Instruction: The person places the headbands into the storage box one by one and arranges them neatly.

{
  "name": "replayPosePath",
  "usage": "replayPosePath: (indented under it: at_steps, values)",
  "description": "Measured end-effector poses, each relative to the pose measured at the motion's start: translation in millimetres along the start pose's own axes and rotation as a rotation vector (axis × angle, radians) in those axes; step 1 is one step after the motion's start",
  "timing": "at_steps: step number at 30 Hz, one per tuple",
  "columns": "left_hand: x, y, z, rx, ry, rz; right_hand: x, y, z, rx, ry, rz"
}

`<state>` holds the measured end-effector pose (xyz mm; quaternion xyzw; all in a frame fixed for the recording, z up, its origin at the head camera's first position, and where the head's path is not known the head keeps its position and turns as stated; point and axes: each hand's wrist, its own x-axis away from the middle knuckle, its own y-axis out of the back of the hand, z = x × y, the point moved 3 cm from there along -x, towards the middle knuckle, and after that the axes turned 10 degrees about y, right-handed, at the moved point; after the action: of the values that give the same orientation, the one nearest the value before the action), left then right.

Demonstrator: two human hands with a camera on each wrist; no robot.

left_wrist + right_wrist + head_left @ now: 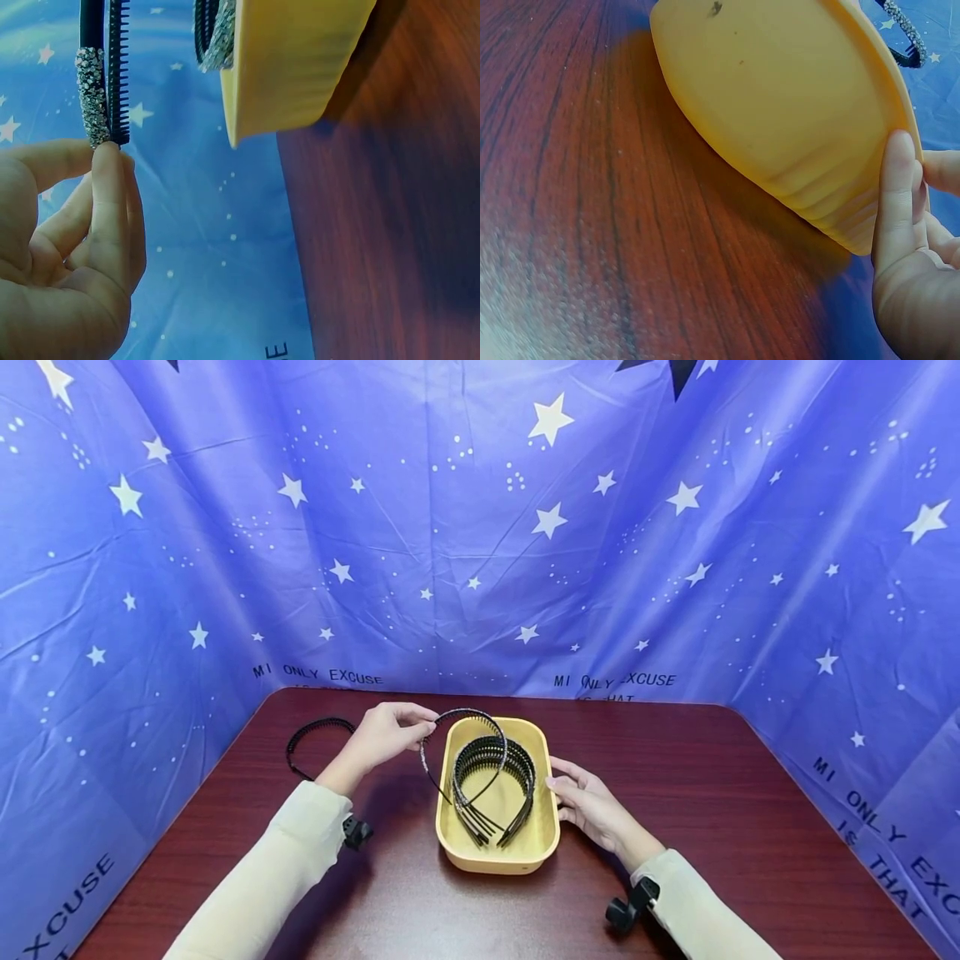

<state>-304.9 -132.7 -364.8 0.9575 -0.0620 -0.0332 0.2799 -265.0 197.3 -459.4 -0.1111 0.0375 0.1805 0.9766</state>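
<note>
My left hand (386,732) pinches a thin black headband (471,711) by its side, holding it raised over the left rim of a yellow bin (491,863). In the left wrist view, silvery glitter and a row of comb teeth show on the held headband (91,97), close to the fingertips. Inside the bin several dark toothed headbands (487,752) lie nested, their ends towards me. At the bin's right side, my right hand (596,806) grips the wall near the rim. One finger presses flat on the outer wall in the right wrist view.
Another black headband (322,722) lies on the dark red wooden table (405,902), left of the bin and partly behind my left wrist. A blue star-patterned curtain (427,527) surrounds the table at the back and sides. Dark straps with cameras sit on both wrists.
</note>
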Motion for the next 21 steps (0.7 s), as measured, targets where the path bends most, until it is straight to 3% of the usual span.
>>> replayPosePath:
  at_steps: [21]
  values:
    - [1.0,-35.6,-2.9,0.166,0.013,0.058,1,0,1,-0.002,0.003,-0.003]
